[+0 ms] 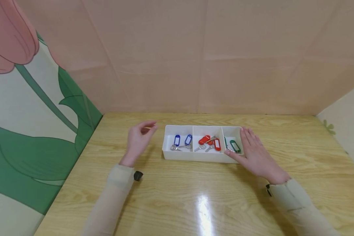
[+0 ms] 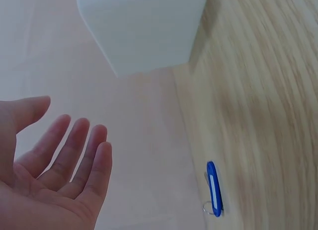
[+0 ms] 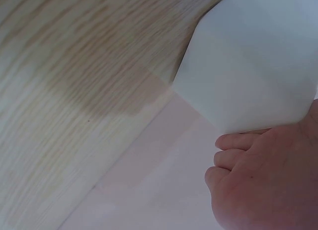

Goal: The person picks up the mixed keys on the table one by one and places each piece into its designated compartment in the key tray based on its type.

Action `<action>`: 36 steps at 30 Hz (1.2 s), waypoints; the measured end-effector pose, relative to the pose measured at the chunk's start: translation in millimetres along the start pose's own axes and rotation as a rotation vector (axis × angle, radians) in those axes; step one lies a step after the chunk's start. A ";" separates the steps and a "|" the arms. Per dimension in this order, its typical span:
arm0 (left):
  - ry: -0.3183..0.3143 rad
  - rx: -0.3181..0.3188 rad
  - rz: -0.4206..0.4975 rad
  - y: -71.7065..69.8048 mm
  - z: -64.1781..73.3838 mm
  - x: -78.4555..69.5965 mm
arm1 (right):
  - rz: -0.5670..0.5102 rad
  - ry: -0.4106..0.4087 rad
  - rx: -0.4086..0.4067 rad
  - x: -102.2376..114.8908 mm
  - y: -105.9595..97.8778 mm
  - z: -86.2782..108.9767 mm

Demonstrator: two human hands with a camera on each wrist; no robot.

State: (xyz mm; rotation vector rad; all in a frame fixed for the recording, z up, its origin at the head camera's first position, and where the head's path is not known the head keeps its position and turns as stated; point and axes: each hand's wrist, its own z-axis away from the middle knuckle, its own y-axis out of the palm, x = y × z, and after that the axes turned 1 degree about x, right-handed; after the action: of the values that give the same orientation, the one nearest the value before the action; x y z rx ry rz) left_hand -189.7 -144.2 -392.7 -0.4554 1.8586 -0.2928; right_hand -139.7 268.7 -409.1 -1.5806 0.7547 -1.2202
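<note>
A white three-section box (image 1: 194, 156) lies lengthwise on the table. Keys with blue tags (image 1: 177, 140) are in its left section, keys with red tags (image 1: 217, 144) in the middle one, and green tags (image 1: 235, 146) on the right, partly covered by my hand. My right hand (image 1: 255, 155) rests against the box's right end with straight fingers, thumb along the front rim. My left hand (image 1: 137, 139) hovers left of the box, fingers loosely bent and holding nothing. In the left wrist view, a blue key tag (image 2: 214, 189) with a ring lies on the tabletop.
The wood-grain table (image 1: 171, 196) runs back to a pinkish cloth backdrop (image 1: 177, 72). On the left stands a panel (image 1: 47, 157) printed with a large flower and green leaves, and a pale panel (image 1: 346, 131) borders the right side.
</note>
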 end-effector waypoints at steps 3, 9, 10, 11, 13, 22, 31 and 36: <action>-0.021 0.005 -0.004 -3.7 0.5 1.8 | -0.001 0.000 0.005 0.6 -0.4 -0.1; -0.033 0.008 -0.007 -9.0 0.0 6.5 | -0.001 0.007 0.008 0.7 -0.2 0.3; -0.032 0.009 -0.007 -9.5 -0.4 7.3 | -0.002 0.008 0.009 0.8 -0.2 0.5; -0.033 0.010 -0.009 -9.9 -0.7 8.0 | -0.002 0.008 0.010 1.0 -0.3 0.7; -0.039 0.010 -0.016 -10.7 -1.4 9.2 | -0.004 0.008 0.011 1.6 -0.5 1.1; -0.073 0.005 -0.055 -16.1 -9.0 10.4 | -0.005 0.007 0.009 2.0 -0.5 1.0; -0.075 0.014 -0.107 -25.0 -23.2 10.1 | -0.003 0.004 0.005 0.9 0.7 1.1; -0.061 0.024 -0.107 -29.0 -31.6 10.1 | -0.016 -0.003 0.001 1.2 0.1 1.5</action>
State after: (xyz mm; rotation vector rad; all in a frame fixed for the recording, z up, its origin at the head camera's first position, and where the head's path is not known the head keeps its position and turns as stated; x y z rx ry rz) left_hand -217.6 -175.3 -378.9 -0.5425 1.7727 -0.3690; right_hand -137.9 268.0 -408.8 -1.5892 0.7409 -1.2295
